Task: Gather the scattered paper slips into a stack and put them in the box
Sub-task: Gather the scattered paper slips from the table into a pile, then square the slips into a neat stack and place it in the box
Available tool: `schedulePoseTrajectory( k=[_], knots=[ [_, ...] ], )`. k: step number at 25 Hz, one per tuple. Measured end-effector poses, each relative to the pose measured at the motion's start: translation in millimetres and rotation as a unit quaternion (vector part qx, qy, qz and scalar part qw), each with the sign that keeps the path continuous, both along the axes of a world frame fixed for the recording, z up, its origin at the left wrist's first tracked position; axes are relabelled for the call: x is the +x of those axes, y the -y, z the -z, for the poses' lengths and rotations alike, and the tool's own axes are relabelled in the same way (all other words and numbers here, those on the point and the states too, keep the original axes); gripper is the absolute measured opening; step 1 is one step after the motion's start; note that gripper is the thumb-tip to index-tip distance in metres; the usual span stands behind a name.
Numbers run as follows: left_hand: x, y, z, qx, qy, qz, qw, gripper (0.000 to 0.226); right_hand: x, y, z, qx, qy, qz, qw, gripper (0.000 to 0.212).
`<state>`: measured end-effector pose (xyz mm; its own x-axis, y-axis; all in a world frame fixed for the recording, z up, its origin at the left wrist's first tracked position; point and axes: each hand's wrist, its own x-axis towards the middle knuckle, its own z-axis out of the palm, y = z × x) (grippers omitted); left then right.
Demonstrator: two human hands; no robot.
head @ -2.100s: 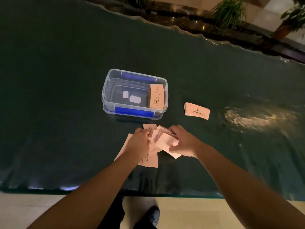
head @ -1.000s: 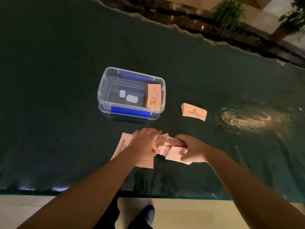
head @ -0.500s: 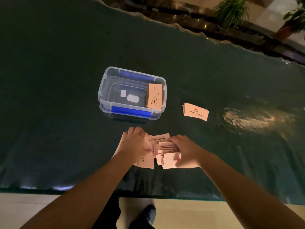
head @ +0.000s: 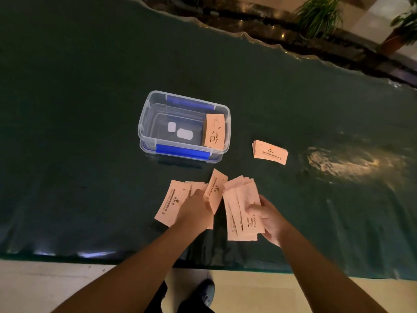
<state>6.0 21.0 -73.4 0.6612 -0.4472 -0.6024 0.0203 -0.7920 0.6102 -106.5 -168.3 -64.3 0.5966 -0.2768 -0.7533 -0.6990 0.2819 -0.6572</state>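
Note:
Pink paper slips lie near the front of the dark green table. My right hand (head: pixel 269 219) grips a fanned bunch of slips (head: pixel 242 211), lifted and turned lengthwise. My left hand (head: pixel 196 212) rests on several loose slips (head: pixel 172 203) and pinches one slip (head: pixel 215 190) that tilts up. A clear plastic box (head: pixel 144 123) with blue clips stands behind them; a stack of slips (head: pixel 214 131) leans at its right end. Another small stack (head: pixel 270 152) lies on the table to the box's right.
The table's front edge (head: pixel 203 266) runs just below my hands, with pale floor and my shoes beneath. A bright glare patch (head: pixel 343 161) sits at the right. Potted plants (head: pixel 318 14) stand beyond the wavy far edge.
My right hand has gathered its slips into a bunch and turned them upright. My left hand slid back and picked up one slip's edge, uncovering the slips at the left.

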Motion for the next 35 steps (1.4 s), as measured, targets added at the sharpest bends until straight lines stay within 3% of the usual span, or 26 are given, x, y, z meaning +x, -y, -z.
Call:
schedulePoseTrajectory(
  k=[4, 10, 13, 16, 18, 20, 24, 29, 35],
  knots=[
    [-15, 2, 2, -0.068, -0.093, 0.011, 0.993, 0.027, 3, -19, 7, 0.034, 0.026, 0.062, 0.997, 0.060],
    [-28, 4, -2, -0.089, -0.097, 0.043, 0.990, 0.015, 10, -31, 3, 0.021, 0.011, 0.084, 0.996, 0.063],
    [-22, -12, -9, -0.067, -0.037, 0.040, 0.996, 0.023, 10, -32, 5, 0.041, 0.009, 0.123, 0.991, 0.048],
    [-3, -44, -10, -0.005, 0.102, -0.061, 0.993, 0.042, 12, -39, 6, 0.060, 0.017, 0.141, 0.988, 0.037],
    [11, -65, -6, 0.054, 0.135, -0.112, 0.983, 0.052, 16, -49, 7, 0.060, 0.028, 0.133, 0.989, 0.038],
    [19, -72, 0, 0.065, 0.103, -0.143, 0.982, 0.052, 22, -60, 8, 0.056, 0.033, 0.136, 0.989, 0.040],
    [20, -69, 7, 0.003, 0.043, -0.180, 0.983, 0.041, 35, -83, 7, 0.003, 0.017, 0.136, 0.991, 0.041],
    [14, -63, 15, -0.038, 0.019, -0.151, 0.988, 0.031, 40, -97, 2, -0.108, -0.003, 0.115, 0.988, 0.041],
    [18, -51, 14, -0.018, 0.001, -0.136, 0.990, 0.022, 49, -97, -5, -0.100, -0.019, 0.107, 0.989, 0.048]
  ],
)
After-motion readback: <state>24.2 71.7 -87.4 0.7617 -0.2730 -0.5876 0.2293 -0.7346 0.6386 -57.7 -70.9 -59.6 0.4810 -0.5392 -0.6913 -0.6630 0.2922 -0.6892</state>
